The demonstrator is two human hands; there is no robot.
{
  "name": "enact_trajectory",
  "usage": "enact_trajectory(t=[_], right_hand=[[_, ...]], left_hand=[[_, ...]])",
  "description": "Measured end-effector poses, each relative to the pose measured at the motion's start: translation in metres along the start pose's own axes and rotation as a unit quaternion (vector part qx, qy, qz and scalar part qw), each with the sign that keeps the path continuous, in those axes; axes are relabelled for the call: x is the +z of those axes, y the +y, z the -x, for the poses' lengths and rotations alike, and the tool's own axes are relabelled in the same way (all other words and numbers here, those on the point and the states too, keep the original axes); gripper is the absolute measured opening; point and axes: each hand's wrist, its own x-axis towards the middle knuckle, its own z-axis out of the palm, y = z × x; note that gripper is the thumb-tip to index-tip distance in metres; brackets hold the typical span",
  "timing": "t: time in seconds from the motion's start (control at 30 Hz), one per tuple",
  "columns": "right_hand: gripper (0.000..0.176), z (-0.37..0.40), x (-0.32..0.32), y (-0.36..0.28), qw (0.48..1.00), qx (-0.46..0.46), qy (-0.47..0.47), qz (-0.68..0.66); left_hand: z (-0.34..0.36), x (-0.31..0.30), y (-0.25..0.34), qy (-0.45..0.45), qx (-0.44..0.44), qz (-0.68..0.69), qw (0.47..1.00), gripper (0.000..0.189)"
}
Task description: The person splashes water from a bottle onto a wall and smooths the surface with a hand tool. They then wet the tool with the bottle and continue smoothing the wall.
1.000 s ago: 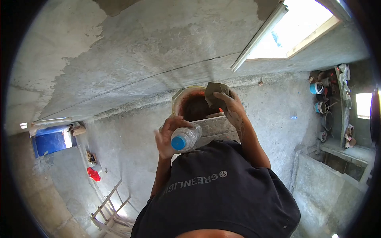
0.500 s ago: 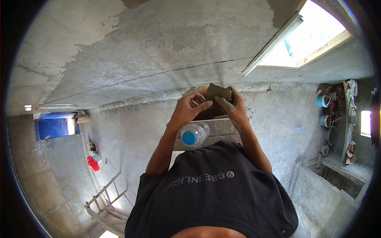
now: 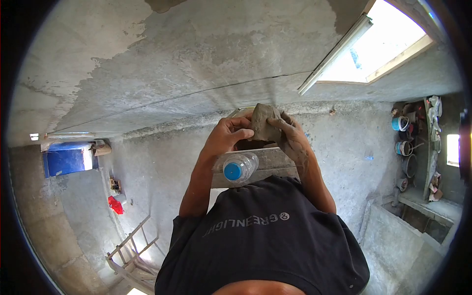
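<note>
Both my hands are raised in front of my chest, closed together on a grey, mortar-smeared sponge (image 3: 262, 122). My left hand (image 3: 225, 136) pinches its left side with thumb and fingers. My right hand (image 3: 291, 135), coated in grey mortar, grips its right side. Behind the hands, an orange bucket (image 3: 239, 111) is almost fully hidden; only a bit of rim shows. A clear plastic bottle with a blue cap (image 3: 239, 167) lies on a grey plank (image 3: 276, 162) just below my hands, touching neither.
A plastered concrete wall (image 3: 196, 59) fills the top, with a bright window opening (image 3: 381, 42) at upper right. Far below are a blue container (image 3: 68, 160), a red object (image 3: 115, 204), a wooden ladder (image 3: 132, 250), and paint cans on a ledge (image 3: 402, 132).
My left hand rose from beside the bottle and closed on the sponge held by my right hand. The sponge has since turned slightly between both hands.
</note>
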Motion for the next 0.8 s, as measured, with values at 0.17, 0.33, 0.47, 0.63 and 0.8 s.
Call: enact_trajectory(t=[0.17,0.33,0.47,0.63,0.8], right_hand=[[0.038,0.004,0.006,-0.001,0.998,-0.048,-0.011,0.027],[0.022,0.002,0.002,0.0,0.94,-0.221,0.071,0.25],[0.022,0.002,0.008,-0.013,0.72,-0.511,-0.018,0.468],[0.03,0.01,0.015,-0.011,0.568,-0.592,-0.065,0.568],[0.05,0.019,0.018,-0.005,0.688,-0.513,0.048,0.511]], left_hand=[[-0.001,-0.009,-0.005,0.007,-0.009,-0.063,0.998,0.018],[-0.004,-0.002,0.011,0.11,0.052,-0.219,0.968,0.021],[-0.004,0.0,0.019,0.0,0.011,0.069,0.998,0.023],[-0.005,0.01,0.027,0.057,0.071,0.002,0.996,0.026],[-0.003,0.01,0.035,0.078,0.063,0.165,0.981,0.024]])
